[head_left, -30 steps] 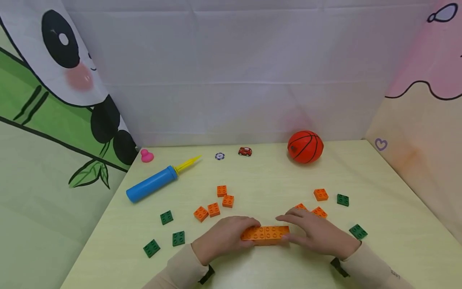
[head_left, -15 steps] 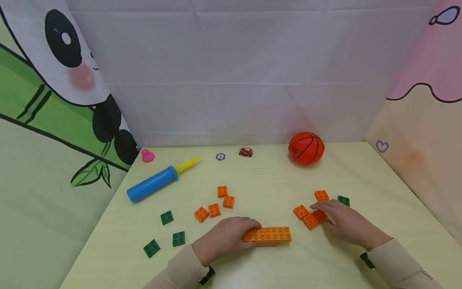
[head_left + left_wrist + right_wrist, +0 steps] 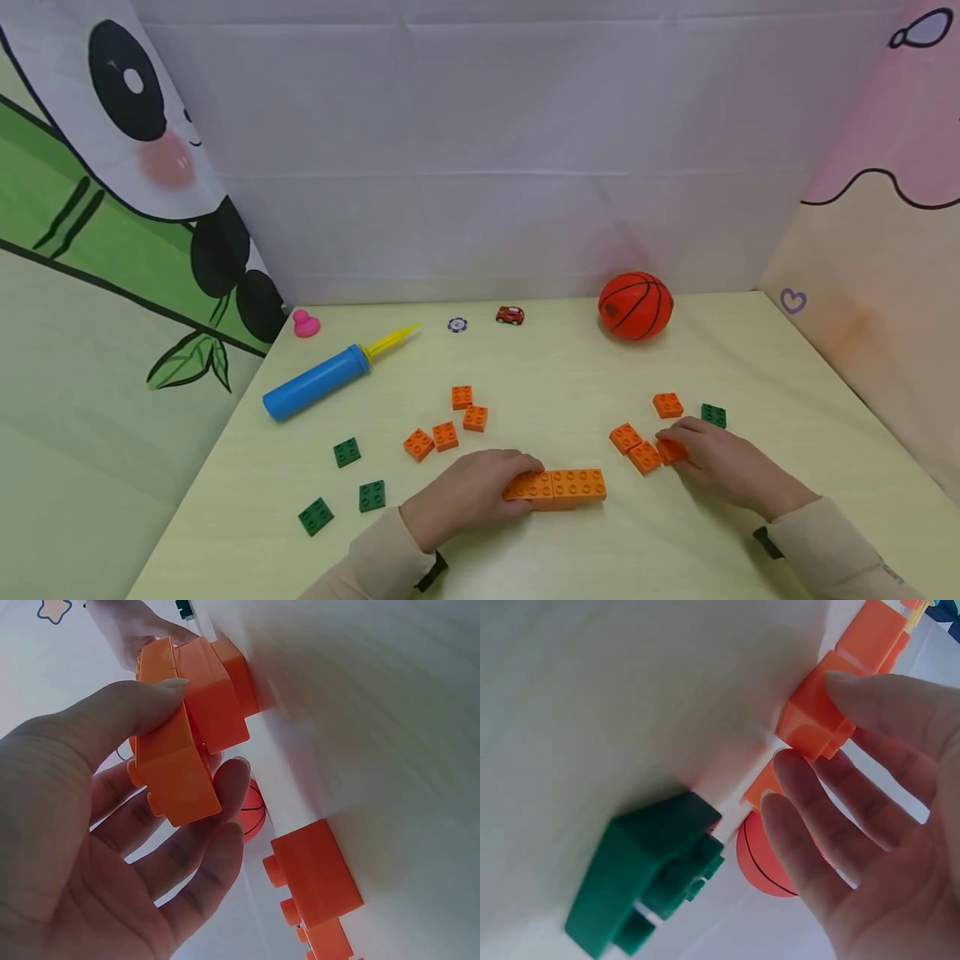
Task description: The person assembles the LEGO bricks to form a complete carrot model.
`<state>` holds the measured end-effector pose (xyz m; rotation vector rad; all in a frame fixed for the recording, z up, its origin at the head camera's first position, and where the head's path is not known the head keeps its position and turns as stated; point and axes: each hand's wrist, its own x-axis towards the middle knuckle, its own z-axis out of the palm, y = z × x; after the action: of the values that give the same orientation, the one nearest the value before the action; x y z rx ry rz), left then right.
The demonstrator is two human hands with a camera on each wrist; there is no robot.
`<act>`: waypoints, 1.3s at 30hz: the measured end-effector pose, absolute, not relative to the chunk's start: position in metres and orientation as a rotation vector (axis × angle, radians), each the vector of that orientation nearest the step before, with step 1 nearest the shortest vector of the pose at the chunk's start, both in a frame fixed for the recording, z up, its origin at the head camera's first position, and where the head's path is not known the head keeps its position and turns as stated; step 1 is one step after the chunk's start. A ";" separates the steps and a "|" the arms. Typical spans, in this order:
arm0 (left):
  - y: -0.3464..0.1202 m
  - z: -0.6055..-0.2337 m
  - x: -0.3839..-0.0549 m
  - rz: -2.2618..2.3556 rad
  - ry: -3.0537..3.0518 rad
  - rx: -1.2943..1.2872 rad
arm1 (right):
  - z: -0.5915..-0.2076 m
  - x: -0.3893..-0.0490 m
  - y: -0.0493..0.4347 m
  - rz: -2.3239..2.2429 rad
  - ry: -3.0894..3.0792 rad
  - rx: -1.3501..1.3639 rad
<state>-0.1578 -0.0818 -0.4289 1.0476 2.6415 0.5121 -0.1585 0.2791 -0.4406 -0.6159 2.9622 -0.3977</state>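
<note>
My left hand (image 3: 471,490) grips the left end of a row of joined orange toy bricks (image 3: 577,485), close over the front middle of the table. In the left wrist view the thumb presses the upper bricks (image 3: 180,776) and the fingers curl behind; a lower layer is joined beneath. At the right, my right hand (image 3: 729,462) pinches a single orange brick (image 3: 672,451) between thumb and fingertips, partly hidden by the hand. Two more orange bricks (image 3: 643,457) lie just left of it, and another orange brick (image 3: 667,405) lies behind. A green brick (image 3: 649,866) sits near my right fingers.
Several loose orange bricks (image 3: 446,436) and green bricks (image 3: 371,496) lie left of centre. A blue pump (image 3: 318,382) with a yellow nozzle lies back left. Along the back edge are a pink toy (image 3: 306,323), a round chip (image 3: 457,325), a red toy car (image 3: 510,315) and a ball (image 3: 635,306).
My right hand has left the joined bricks, moved right and taken hold of a loose orange brick, shifting it slightly away from its neighbours. My left hand keeps its grip in place.
</note>
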 end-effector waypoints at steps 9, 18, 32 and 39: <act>-0.082 -0.431 -0.158 0.504 2.654 1.045 | -0.436 -0.152 0.281 -0.415 2.999 -0.566; -0.082 -0.431 -0.158 0.492 2.657 1.052 | -0.423 -0.135 0.266 -0.524 3.161 -0.845; -0.081 -0.434 -0.159 0.505 2.642 1.025 | -0.424 -0.125 0.210 -0.831 2.845 -0.993; -0.081 -0.432 -0.159 0.500 2.636 1.016 | -0.425 -0.127 0.205 -0.856 2.795 -0.980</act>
<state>-0.1593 -0.0808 -0.4318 1.0158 2.6359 0.5002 -0.1270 0.2046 -0.4250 -0.9800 2.7950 -0.8562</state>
